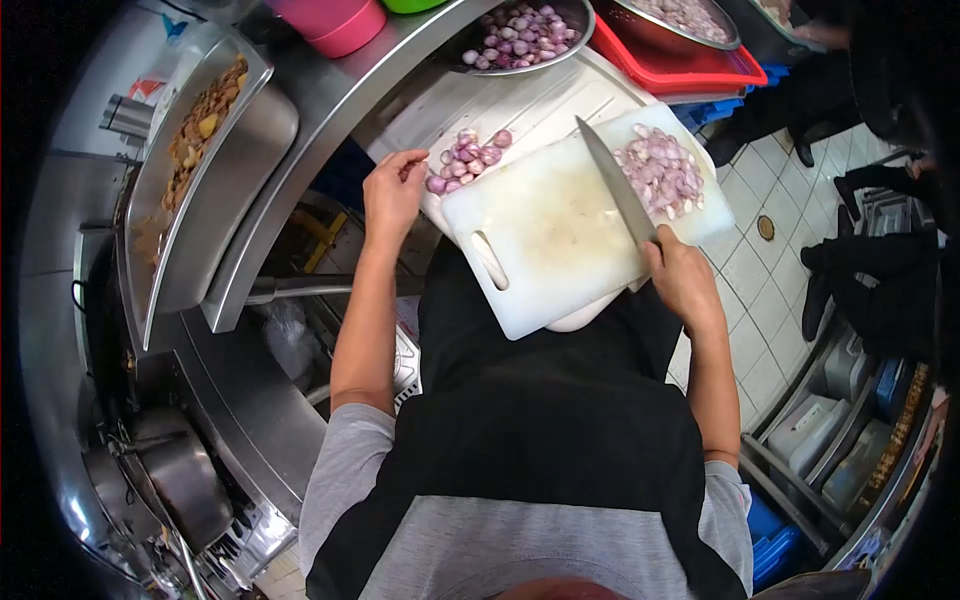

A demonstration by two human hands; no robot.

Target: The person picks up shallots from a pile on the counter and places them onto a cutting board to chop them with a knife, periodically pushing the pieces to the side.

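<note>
My right hand (684, 277) grips the handle of a large kitchen knife (618, 186). Its blade lies across a white cutting board (540, 235), pointing away from me. Right of the blade, on the board's far right part, is a pile of cut shallots (660, 172). My left hand (394, 195) is off the board's left side, beside a small heap of whole peeled shallots (468, 158). Its fingers are bent and a little apart, with nothing visible in them. The heap sits on a white surface just behind the board.
A metal bowl of whole shallots (525, 35) stands at the back, beside a red tray (675, 60) with a metal bowl of pale pieces (690, 18). On the left are a steel counter edge (330, 130) and a deep metal food pan (255, 140). People in dark clothes stand at right.
</note>
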